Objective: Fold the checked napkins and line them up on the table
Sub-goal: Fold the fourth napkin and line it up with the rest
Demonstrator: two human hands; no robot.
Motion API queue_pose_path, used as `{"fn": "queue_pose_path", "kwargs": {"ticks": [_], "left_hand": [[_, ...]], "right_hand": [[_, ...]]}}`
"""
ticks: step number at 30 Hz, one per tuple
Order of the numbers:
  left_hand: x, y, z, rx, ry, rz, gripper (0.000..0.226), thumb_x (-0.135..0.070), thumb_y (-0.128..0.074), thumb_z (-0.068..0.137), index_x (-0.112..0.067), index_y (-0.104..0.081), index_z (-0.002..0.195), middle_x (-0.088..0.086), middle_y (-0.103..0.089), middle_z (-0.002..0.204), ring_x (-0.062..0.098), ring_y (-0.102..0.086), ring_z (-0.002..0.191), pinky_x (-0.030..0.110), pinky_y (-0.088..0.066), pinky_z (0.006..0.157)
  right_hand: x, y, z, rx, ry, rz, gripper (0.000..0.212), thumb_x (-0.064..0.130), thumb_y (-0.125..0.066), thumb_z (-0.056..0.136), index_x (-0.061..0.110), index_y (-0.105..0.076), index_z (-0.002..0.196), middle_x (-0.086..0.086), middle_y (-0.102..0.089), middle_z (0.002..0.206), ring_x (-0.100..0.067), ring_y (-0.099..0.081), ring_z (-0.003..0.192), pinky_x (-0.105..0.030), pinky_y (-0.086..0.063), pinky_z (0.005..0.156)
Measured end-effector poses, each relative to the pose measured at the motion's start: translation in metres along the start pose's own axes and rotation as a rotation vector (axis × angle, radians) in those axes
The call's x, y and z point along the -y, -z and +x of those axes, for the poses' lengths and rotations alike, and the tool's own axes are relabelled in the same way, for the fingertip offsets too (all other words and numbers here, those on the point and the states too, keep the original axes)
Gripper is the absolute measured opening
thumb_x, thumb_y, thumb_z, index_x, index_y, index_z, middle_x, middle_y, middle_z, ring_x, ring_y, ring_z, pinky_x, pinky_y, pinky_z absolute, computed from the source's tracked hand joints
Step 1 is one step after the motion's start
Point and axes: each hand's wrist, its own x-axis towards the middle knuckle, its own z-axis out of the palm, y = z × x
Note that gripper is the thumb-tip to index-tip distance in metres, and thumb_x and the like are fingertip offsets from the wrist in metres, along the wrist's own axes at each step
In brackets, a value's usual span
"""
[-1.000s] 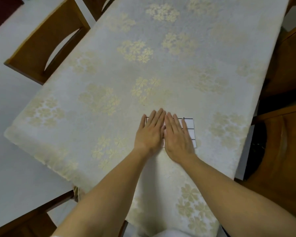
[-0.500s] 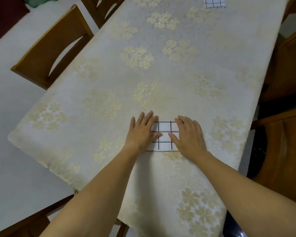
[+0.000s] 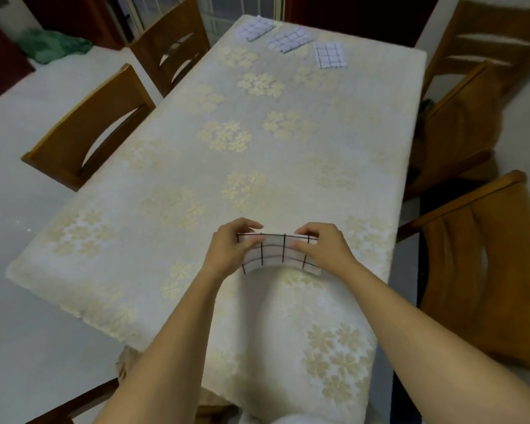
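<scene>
A folded white napkin with black checks (image 3: pixel 277 254) is lifted off the near part of the table, its middle bowed upward. My left hand (image 3: pixel 231 247) pinches its left end and my right hand (image 3: pixel 322 247) pinches its right end. Three folded checked napkins lie in a row at the table's far end: the left one (image 3: pixel 254 31), the middle one (image 3: pixel 290 40) and the right one (image 3: pixel 331 55).
The table carries a cream tablecloth with gold flowers (image 3: pixel 227 136). Wooden chairs stand on the left (image 3: pixel 86 130) and far left (image 3: pixel 170 45), and on the right (image 3: pixel 484 264) and far right (image 3: pixel 462 87). A green cloth (image 3: pixel 54 48) lies on the floor.
Both hands pressed flat on the napkin, then slid apart to its ends. Now they grip the ends and have raised it off the table. The view has tilted up to the far end.
</scene>
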Motion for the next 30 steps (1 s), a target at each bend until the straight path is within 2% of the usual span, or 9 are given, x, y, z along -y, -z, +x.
{"fn": "queue_pose_path", "kwargs": {"ticks": [4,7,9,13,20,22,24,28,30], "left_hand": [[-0.041,0.014,-0.039,-0.185,0.041,-0.357,0.021,-0.028,-0.081,0.088,-0.03,-0.075,0.109,-0.006,-0.075,0.104,0.013,-0.071,0.094,0.031,-0.059,0.08],[-0.08,0.021,-0.069,-0.236,0.049,-0.541,0.023,-0.03,-0.077,0.092,-0.03,-0.074,0.114,0.0,-0.075,0.102,0.018,-0.072,0.092,0.031,-0.06,0.073],[-0.098,0.024,-0.093,-0.143,0.064,-0.622,0.032,-0.04,-0.072,0.093,-0.029,-0.069,0.124,0.0,-0.076,0.108,0.019,-0.074,0.096,0.039,-0.063,0.076],[-0.107,0.025,-0.153,-0.006,0.017,-0.549,0.032,-0.036,-0.058,0.104,-0.018,-0.066,0.129,-0.001,-0.076,0.119,0.022,-0.072,0.112,0.044,-0.058,0.094],[-0.114,0.008,-0.266,-0.199,0.033,-0.521,0.036,-0.036,-0.047,0.108,-0.013,-0.068,0.127,0.001,-0.078,0.114,0.021,-0.074,0.105,0.035,-0.061,0.083],[-0.115,0.007,-0.296,-0.223,0.067,-0.472,0.034,-0.037,-0.047,0.109,-0.013,-0.07,0.115,-0.004,-0.079,0.102,0.017,-0.075,0.093,0.023,-0.057,0.072],[-0.118,0.012,-0.325,-0.282,0.086,-0.374,0.037,-0.038,-0.045,0.109,-0.014,-0.067,0.094,-0.012,-0.072,0.077,0.011,-0.069,0.073,0.014,-0.047,0.059],[-0.125,0.037,-0.38,-0.343,0.07,-0.38,0.035,-0.039,-0.043,0.11,-0.017,-0.07,0.109,0.004,-0.079,0.091,0.025,-0.076,0.078,0.033,-0.06,0.055],[-0.12,0.057,-0.403,-0.408,0.059,-0.385,0.035,-0.038,-0.043,0.11,-0.018,-0.071,0.102,0.012,-0.078,0.092,0.033,-0.074,0.081,0.038,-0.061,0.055]], "right_hand": [[0.032,0.027,-0.043,-0.189,-0.028,0.354,0.018,0.016,-0.085,0.08,0.022,-0.076,0.095,0.011,-0.073,0.083,0.0,-0.067,0.076,-0.015,-0.049,0.071],[0.057,0.041,-0.073,-0.231,-0.039,0.549,0.02,0.015,-0.083,0.081,0.017,-0.076,0.1,-0.003,-0.078,0.093,-0.015,-0.074,0.088,-0.029,-0.059,0.077],[0.073,0.05,-0.093,-0.26,-0.013,0.571,0.015,0.019,-0.082,0.083,0.016,-0.076,0.097,-0.004,-0.078,0.095,-0.022,-0.074,0.092,-0.039,-0.061,0.083],[0.094,0.059,-0.135,-0.257,0.144,0.541,0.007,0.021,-0.077,0.088,0.017,-0.075,0.094,-0.003,-0.078,0.093,-0.016,-0.072,0.084,-0.038,-0.059,0.078],[0.06,0.031,-0.224,-0.059,0.071,0.636,0.019,0.031,-0.07,0.094,0.014,-0.075,0.101,-0.006,-0.078,0.102,-0.025,-0.074,0.096,-0.046,-0.06,0.088],[0.049,0.02,-0.25,-0.115,0.113,0.576,0.021,0.031,-0.069,0.095,0.011,-0.075,0.094,-0.006,-0.076,0.088,-0.019,-0.07,0.08,-0.041,-0.057,0.074],[0.05,0.011,-0.274,-0.171,0.174,0.509,0.03,0.032,-0.065,0.098,0.007,-0.067,0.083,-0.007,-0.061,0.069,-0.014,-0.052,0.064,-0.032,-0.042,0.062],[0.079,-0.011,-0.306,-0.205,0.314,0.412,0.038,0.04,-0.06,0.098,0.005,-0.064,0.085,-0.02,-0.063,0.079,-0.016,-0.052,0.067,-0.032,-0.037,0.061],[0.099,-0.028,-0.319,-0.208,0.373,0.36,0.037,0.04,-0.06,0.098,0.005,-0.064,0.087,-0.017,-0.064,0.08,-0.02,-0.054,0.069,-0.032,-0.037,0.062]]}}
